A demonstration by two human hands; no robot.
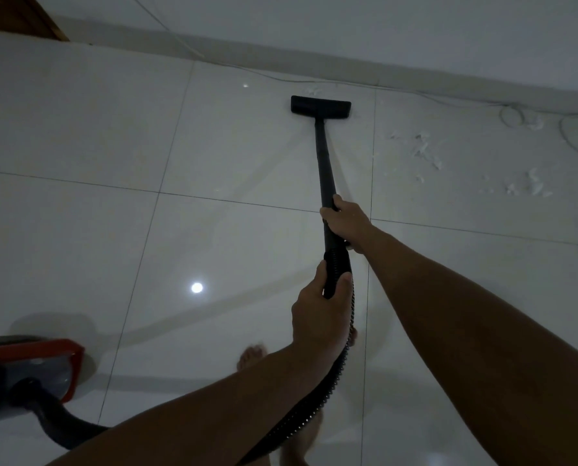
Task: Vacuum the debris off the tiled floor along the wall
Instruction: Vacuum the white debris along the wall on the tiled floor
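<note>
- I judge the sweep along the wall (415, 35) to be under way: my right hand (346, 223) has its fingers curled round the black wand (322, 156), and my left hand (317, 314) grips the ribbed cuff where the hose (331, 371) joins it, thumb laid along the side.
- The floor head (320, 106) sits flat on the tiled floor (112, 136) far out beyond my right fingers, close to the skirting, with a small patch of white debris just past its far edge.
- Most of the debris (425, 151) lies out beyond and to the right of my right knuckles: pale flakes scattered over the next tile, with more clumps (533, 188) further right.
- The next move, as I read it, calls for swinging the head to the right across the grout line, keeping it flat while I push and draw back through the flakes.
- What stands in the way is a thin pale cable (314, 81) running along the foot of the wall just beyond the head, ending in loose coils (513, 117) among the flakes on the far right. The head could snag it or suck it up, so I would work up to it gently.
- The red canister (35, 371) sits low to the left of my left wrist, its hose looping under my left forearm; a long pull to the right may drag it.
- My bare foot (251, 356) shows just below my left hand, beside the hose.
</note>
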